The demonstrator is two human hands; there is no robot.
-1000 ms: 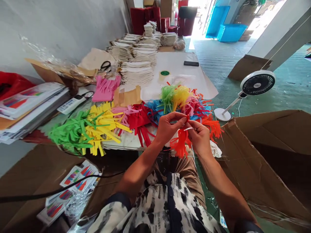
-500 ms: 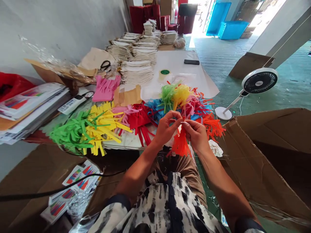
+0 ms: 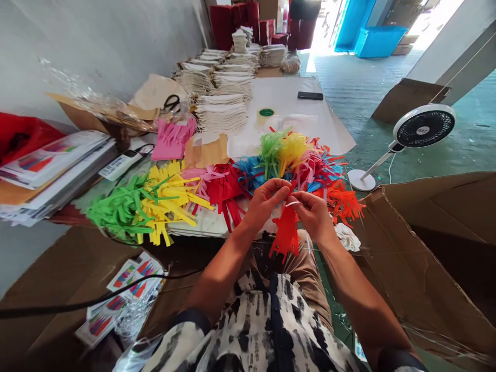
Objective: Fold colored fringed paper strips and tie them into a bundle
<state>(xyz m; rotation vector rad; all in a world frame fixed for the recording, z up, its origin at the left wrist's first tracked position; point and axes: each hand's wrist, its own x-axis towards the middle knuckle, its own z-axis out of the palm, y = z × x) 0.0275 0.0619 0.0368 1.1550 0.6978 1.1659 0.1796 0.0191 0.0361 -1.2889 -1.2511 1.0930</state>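
Observation:
An orange-red paper tassel (image 3: 285, 233) hangs between my hands above my lap, its fringed end down. My left hand (image 3: 268, 204) is closed in a pinch on the tassel's top. A white string (image 3: 293, 203) crosses the tassel just below that pinch, and my right hand (image 3: 313, 214) is closed on it, close against the paper. Just beyond my hands lie light green fringed paper (image 3: 270, 150), yellow fringed paper (image 3: 291, 151) and blue fringed strips (image 3: 248, 169). More orange fringed paper (image 3: 346, 200) lies right of my right hand.
Green (image 3: 116, 209) and yellow (image 3: 166, 199) tassels overhang the table edge at left. Beyond are pink fringed paper (image 3: 173, 139), scissors (image 3: 171, 103), tape (image 3: 266, 112), a phone (image 3: 310, 96) and paper stacks (image 3: 220, 111). A fan (image 3: 422, 126) and cardboard box (image 3: 391, 243) stand right.
The tassel has turned and now hangs longer and flatter below my fingers. The white string shows more clearly across it. My hands stay close together; the view has shifted slightly.

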